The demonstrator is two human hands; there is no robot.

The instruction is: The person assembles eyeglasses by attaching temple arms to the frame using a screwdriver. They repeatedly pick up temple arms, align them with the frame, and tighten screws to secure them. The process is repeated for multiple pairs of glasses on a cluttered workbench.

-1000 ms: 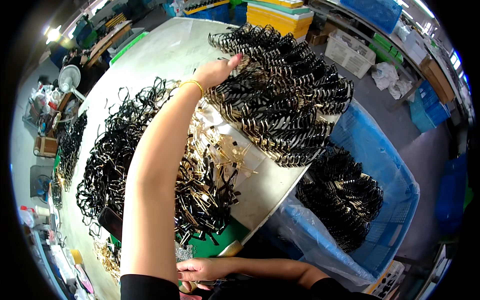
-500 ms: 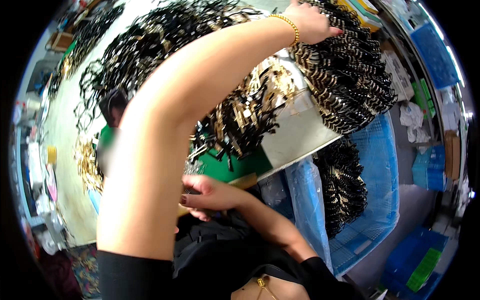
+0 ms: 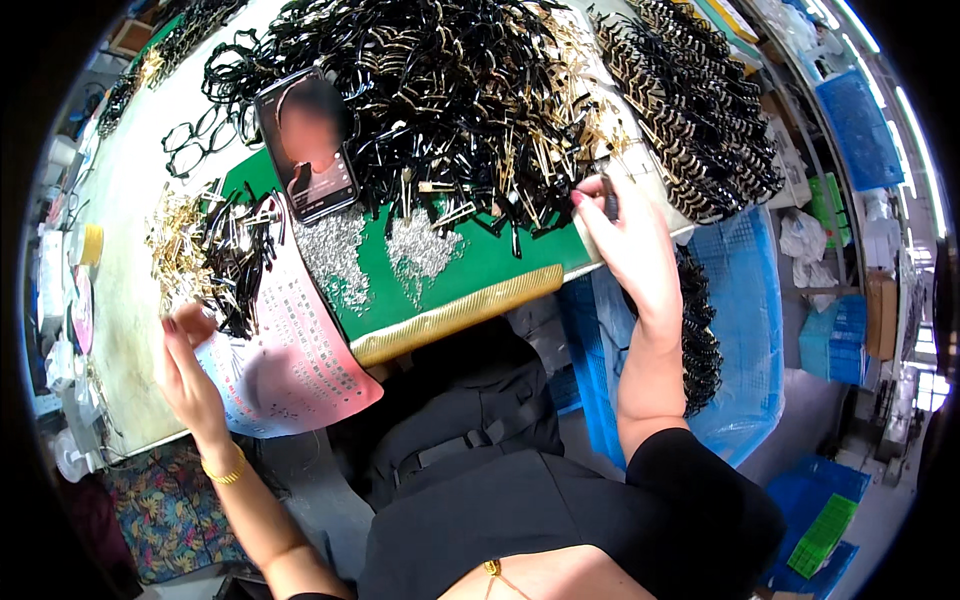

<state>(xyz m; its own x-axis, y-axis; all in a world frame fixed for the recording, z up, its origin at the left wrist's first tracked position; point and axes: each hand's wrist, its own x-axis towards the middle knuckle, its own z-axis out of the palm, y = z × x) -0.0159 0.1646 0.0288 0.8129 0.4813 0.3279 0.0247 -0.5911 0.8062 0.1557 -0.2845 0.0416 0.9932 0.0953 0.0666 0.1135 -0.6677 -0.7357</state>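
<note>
My left hand (image 3: pixel 188 375), a gold bracelet at its wrist, is at the near edge of a pile of gold and black eyeglass temples (image 3: pixel 180 245). Its fingers are slightly curled and apart, with nothing visible between them. At the right, my right hand (image 3: pixel 635 245) pinches a small dark, rounded tool handle (image 3: pixel 609 198); its tip cannot be made out. That hand is beside the near right edge of a big heap of black eyeglass frames (image 3: pixel 440 90) and loose temples. Two spreads of tiny silver parts (image 3: pixel 422 245) lie on the green mat (image 3: pixel 490 265).
A phone (image 3: pixel 308 150) leans in front of the heap. A printed pink-and-blue sheet (image 3: pixel 310 370) hangs over the table edge, beside a gold-coloured edge strip (image 3: pixel 460 318). Stacked rows of glasses (image 3: pixel 700 120) stand at far right, above a plastic-lined blue crate (image 3: pixel 745 330).
My left hand has swung from the stacked glasses at far right back to the temples at left. My right hand has risen from my lap to the heap's right edge.
</note>
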